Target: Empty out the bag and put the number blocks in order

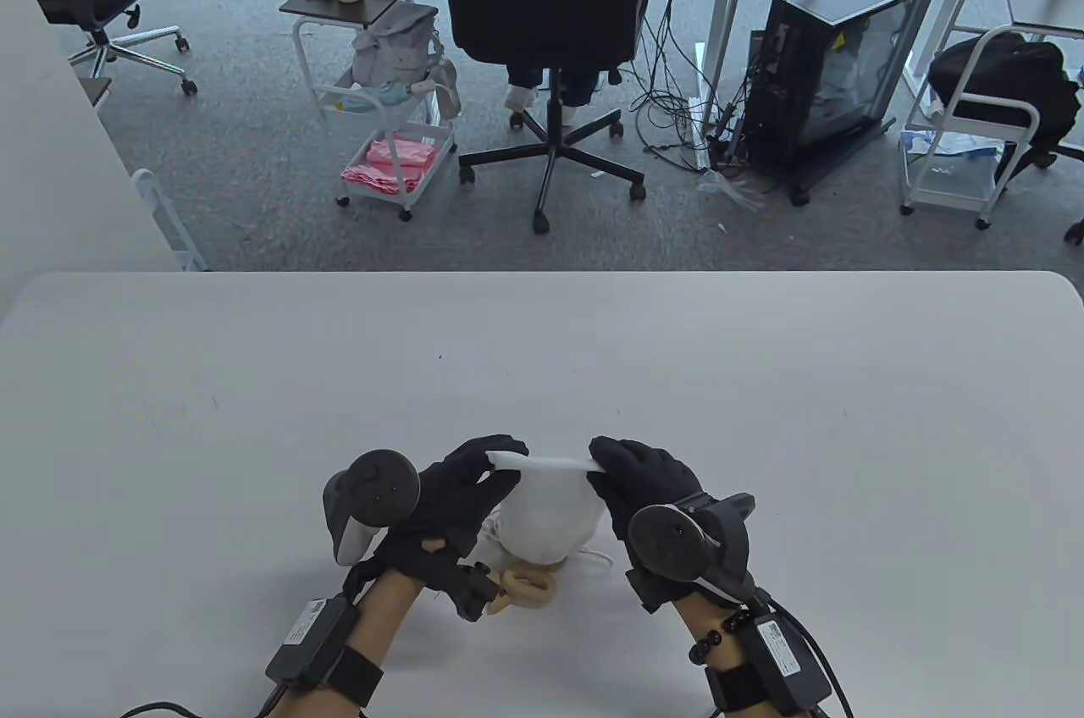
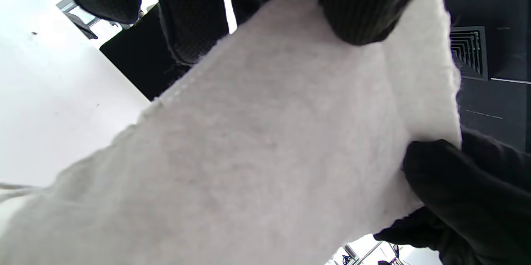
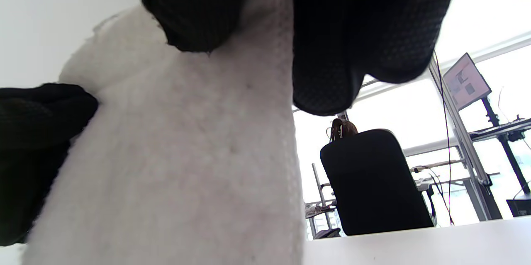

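— Where's the bag (image 1: 549,510) at?

— Near the front edge of the table (image 1: 542,362), held up between both hands with its mouth hanging toward the tabletop. The far hem is stretched flat between them.

— Are they gripping it, then?

— Yes. The left hand (image 1: 461,489) pinches one corner of the hem and the right hand (image 1: 648,481) pinches the other. From the wrist cameras you mostly see white felt with black fingertips (image 2: 361,12) clamped onto it.

— Any blocks out?

— One tan wooden piece (image 1: 527,587) lies just below the mouth, beside the drawstring (image 1: 593,555). I can't read which number it is.

— So how far along?

— Early, I'd say. The bag looks bulged, so probably most blocks are inside. Nothing is lined up; all the ordering is left.
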The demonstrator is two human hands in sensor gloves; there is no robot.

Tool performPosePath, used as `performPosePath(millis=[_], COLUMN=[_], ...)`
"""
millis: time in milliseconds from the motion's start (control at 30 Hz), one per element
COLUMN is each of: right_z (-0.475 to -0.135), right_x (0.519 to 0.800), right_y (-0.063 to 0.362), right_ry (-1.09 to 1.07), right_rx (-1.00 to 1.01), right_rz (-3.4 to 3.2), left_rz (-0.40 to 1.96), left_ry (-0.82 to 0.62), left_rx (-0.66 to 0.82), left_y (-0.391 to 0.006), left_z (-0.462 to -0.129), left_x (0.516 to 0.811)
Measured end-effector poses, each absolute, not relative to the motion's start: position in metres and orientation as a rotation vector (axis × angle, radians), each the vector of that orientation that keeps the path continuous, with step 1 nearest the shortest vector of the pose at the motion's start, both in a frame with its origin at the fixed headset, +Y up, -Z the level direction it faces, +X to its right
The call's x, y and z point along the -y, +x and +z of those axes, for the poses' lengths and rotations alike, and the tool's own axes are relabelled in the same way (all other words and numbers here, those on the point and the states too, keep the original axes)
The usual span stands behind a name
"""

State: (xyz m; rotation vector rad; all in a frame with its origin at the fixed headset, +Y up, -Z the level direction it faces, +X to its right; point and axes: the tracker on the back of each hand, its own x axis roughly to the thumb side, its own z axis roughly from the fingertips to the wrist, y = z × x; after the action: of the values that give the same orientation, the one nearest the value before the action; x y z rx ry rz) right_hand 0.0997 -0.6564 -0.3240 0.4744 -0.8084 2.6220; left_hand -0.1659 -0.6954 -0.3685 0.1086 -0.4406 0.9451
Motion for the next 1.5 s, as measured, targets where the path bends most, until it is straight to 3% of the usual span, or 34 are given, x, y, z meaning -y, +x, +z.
performPosePath(millis=[300, 367, 533, 600, 667, 900, 1067, 1200, 1367, 1500], right_z=[-0.321, -0.322, -0.317, -0.318, -0.313, -0.311, -0.307, -0.307, -0.316, -0.330], right_x=[0.646, 0.645, 0.640, 0.640, 0.636, 0.631, 0.629, 0.627, 0.637, 0.655], right_y=[0.127, 0.131, 0.136, 0.138, 0.141, 0.149, 0.158, 0.159, 0.164, 0.166], right_ry=[0.359, 0.357, 0.324, 0.299, 0.304, 0.262, 0.243, 0.220, 0.188, 0.175], right_rx=[0.773, 0.689, 0.770, 0.714, 0.854, 0.828, 0.935, 0.901, 0.657, 0.450], right_rz=[2.549, 2.567, 2.566, 2.593, 2.572, 2.571, 2.441, 2.371, 2.162, 2.012], left_rz=[0.939, 0.925, 0.922, 0.900, 0.906, 0.929, 0.921, 0.884, 0.886, 0.897], left_ry=[0.070, 0.067, 0.018, -0.006, 0.007, -0.018, -0.025, -0.068, -0.122, -0.112], left_rx=[0.489, 0.492, 0.496, 0.500, 0.495, 0.527, 0.556, 0.585, 0.623, 0.566], left_y=[-0.137, -0.132, -0.124, -0.122, -0.120, -0.112, -0.117, -0.119, -0.125, -0.136], left_z=[-0.379, -0.379, -0.379, -0.380, -0.380, -0.380, -0.375, -0.372, -0.368, -0.367], left_x=[0.672, 0.667, 0.666, 0.668, 0.668, 0.666, 0.668, 0.673, 0.683, 0.687])
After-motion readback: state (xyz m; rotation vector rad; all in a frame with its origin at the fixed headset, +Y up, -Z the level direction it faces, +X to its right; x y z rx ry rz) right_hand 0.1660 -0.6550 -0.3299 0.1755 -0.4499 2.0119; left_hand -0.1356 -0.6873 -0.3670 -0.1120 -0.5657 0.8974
